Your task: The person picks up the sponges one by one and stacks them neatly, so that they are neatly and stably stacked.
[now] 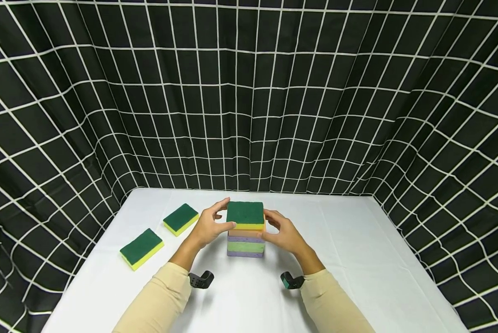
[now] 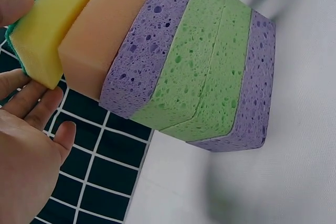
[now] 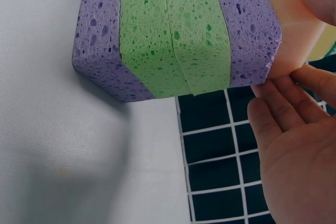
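A stack of sponges stands upright on the table. From the bottom it has a purple sponge (image 2: 254, 77), two light green sponges (image 2: 210, 61), another purple sponge (image 2: 149, 40) and an orange sponge (image 2: 100, 35). On top lies a yellow sponge with a dark green scouring side (image 1: 245, 213), green face up. My left hand (image 1: 208, 225) pinches this top sponge at its left end, thumb in front and fingers behind. At the stack's right side, my right hand (image 1: 285, 235) holds the orange sponge (image 3: 291, 30) between thumb and fingers.
Two more yellow-and-green scouring sponges, one nearer (image 1: 142, 248) and one farther back (image 1: 181, 218), lie to the left on the white table (image 1: 349, 259). A black curtain with a white grid (image 1: 249, 101) surrounds the table at the back and sides.
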A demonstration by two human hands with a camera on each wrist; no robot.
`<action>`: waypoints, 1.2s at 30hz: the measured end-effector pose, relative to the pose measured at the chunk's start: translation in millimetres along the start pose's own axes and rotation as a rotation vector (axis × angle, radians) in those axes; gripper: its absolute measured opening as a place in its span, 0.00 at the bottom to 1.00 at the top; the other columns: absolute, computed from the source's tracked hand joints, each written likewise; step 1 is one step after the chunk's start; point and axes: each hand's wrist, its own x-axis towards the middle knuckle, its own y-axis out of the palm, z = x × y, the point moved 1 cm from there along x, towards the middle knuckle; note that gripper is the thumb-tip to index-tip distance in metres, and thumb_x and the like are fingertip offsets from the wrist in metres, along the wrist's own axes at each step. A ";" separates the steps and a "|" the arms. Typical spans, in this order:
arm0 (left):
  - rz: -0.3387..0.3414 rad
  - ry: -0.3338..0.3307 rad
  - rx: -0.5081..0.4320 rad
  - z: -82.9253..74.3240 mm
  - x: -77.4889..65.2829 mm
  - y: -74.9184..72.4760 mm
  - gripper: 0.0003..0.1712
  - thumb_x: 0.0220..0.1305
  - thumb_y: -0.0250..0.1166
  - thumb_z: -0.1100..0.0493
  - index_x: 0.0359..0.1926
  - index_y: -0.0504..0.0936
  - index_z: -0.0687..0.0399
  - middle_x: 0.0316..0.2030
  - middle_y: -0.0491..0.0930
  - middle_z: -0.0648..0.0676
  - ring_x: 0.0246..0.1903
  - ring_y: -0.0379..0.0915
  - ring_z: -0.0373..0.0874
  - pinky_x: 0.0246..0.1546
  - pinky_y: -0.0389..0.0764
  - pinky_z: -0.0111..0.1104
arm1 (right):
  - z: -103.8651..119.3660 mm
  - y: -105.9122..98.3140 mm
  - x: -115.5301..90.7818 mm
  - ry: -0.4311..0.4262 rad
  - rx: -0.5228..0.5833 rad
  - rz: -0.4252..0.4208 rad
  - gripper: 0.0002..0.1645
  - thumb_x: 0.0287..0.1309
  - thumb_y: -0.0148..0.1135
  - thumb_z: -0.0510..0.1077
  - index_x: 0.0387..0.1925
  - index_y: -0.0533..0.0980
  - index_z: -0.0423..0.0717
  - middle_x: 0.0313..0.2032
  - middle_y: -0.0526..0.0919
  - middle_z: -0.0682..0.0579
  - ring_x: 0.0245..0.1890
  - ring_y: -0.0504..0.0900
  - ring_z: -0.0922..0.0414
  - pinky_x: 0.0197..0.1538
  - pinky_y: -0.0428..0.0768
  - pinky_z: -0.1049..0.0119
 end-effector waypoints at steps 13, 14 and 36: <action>0.052 0.028 -0.029 6.4 5.2 0.0 0.41 0.55 0.66 0.68 0.68 0.60 0.72 0.65 0.63 0.70 0.62 0.59 0.62 0.59 0.61 0.56 | -1.6 0.5 0.0 -0.003 0.042 -0.004 0.39 0.51 0.70 0.32 0.64 0.65 0.29 0.57 0.73 0.38 0.58 0.72 0.44 0.63 0.65 0.51; 0.055 0.028 -0.031 6.6 5.6 0.0 0.41 0.55 0.66 0.68 0.68 0.60 0.72 0.65 0.63 0.70 0.62 0.59 0.62 0.59 0.60 0.56 | -1.9 0.6 -0.1 -0.003 0.045 -0.003 0.39 0.51 0.70 0.32 0.64 0.65 0.29 0.56 0.73 0.38 0.58 0.72 0.44 0.63 0.65 0.52; 0.076 -0.004 -0.048 8.0 7.0 -0.5 0.40 0.57 0.66 0.69 0.69 0.60 0.70 0.65 0.63 0.69 0.63 0.58 0.63 0.60 0.59 0.56 | 19.1 -12.5 3.7 -0.027 0.024 -0.028 0.47 0.54 0.68 0.33 0.70 0.54 0.29 0.63 0.66 0.33 0.64 0.65 0.40 0.63 0.63 0.46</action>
